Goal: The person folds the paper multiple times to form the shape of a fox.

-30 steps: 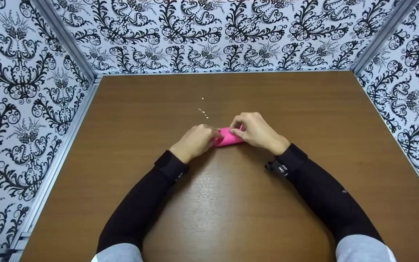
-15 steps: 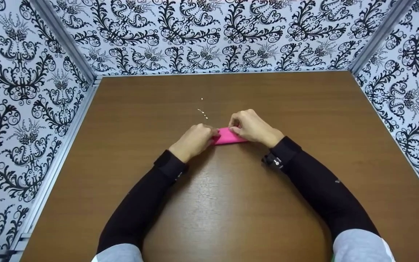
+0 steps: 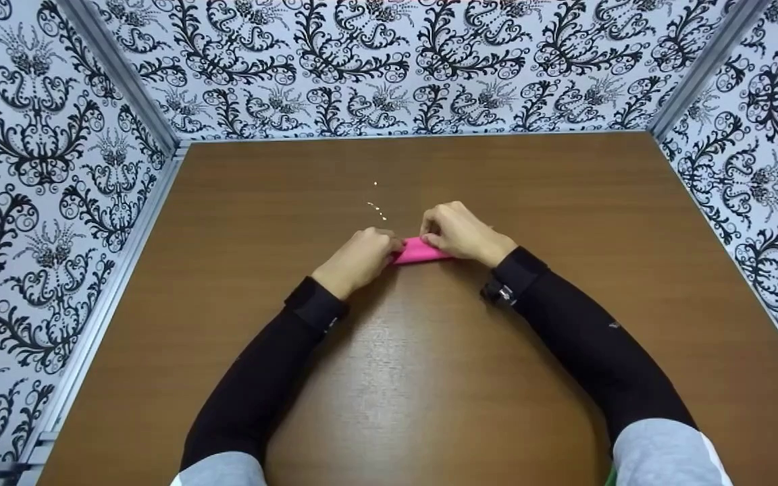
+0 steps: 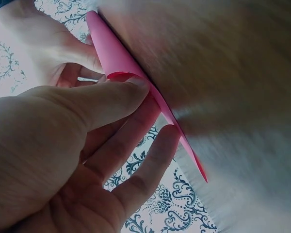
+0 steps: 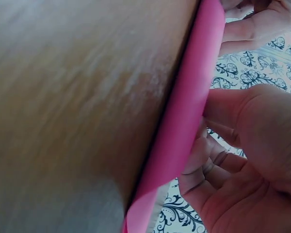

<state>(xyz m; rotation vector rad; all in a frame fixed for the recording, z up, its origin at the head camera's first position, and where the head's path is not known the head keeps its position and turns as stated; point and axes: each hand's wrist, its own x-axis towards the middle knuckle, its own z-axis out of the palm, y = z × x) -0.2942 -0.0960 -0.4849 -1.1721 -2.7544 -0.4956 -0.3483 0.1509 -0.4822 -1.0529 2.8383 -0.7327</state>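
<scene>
A pale mark (image 3: 614, 325) on the black right sleeve (image 3: 595, 344) is too small to read. The pink sheet (image 3: 419, 251), rolled up, sits near mid-worktop (image 3: 375, 378); the left hand (image 3: 356, 260) pinches one end between thumb and fingers, the right hand (image 3: 463, 234) grips the other with curled fingers, both partly hiding it from the head view. White specks (image 3: 383, 218) lie just beyond, patterned panels (image 3: 362, 67) further back.
</scene>
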